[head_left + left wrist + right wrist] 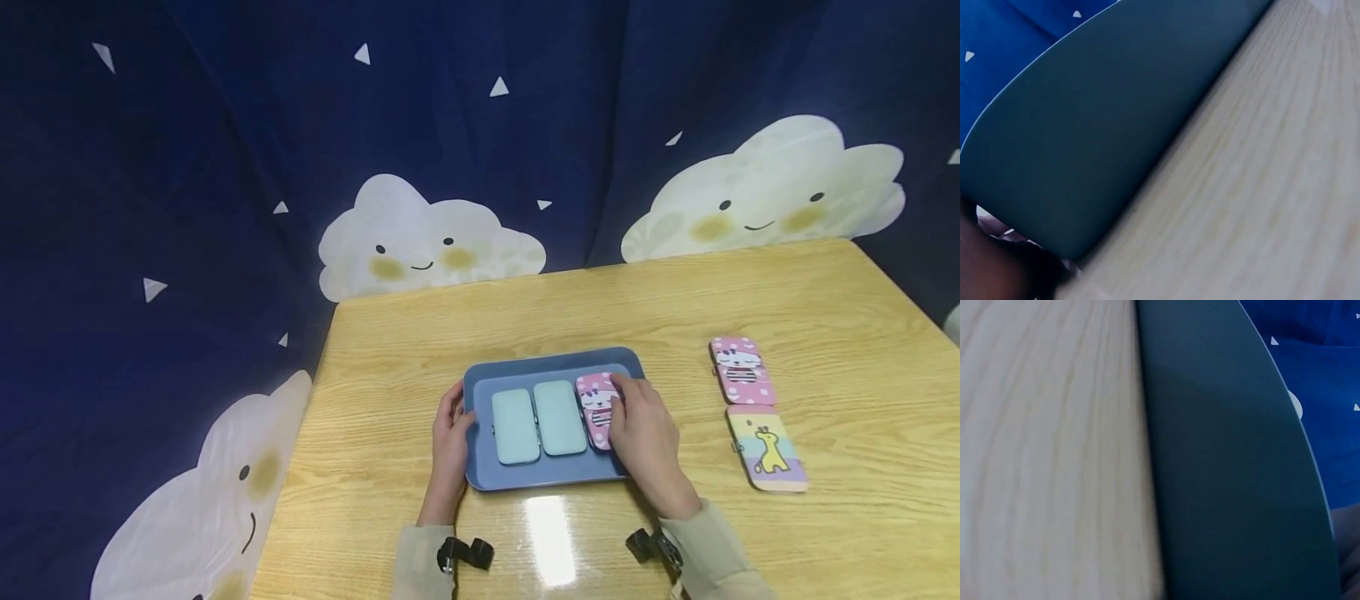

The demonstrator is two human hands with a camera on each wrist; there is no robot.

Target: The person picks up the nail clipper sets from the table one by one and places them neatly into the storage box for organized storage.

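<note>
A blue tray [480,477] sits on the wooden table; in both wrist views its dark outer wall [1097,125] fills much of the picture. My left hand [452,437] grips the tray's left rim, thumb over the edge. Inside lie two pale mint tin cases [516,427], side by side, plain faces up. Right of them is a pink tin case [596,400] with a white cartoon animal. My right hand [647,429] reaches over the tray's right rim and holds the pink case by its right edge, covering part of it.
To the right of the tray, another pink case [742,371] lies on the table [862,333], with a pastel giraffe case [768,450] just in front. A dark blue curtain [450,125] with white clouds hangs behind the table and along its left side.
</note>
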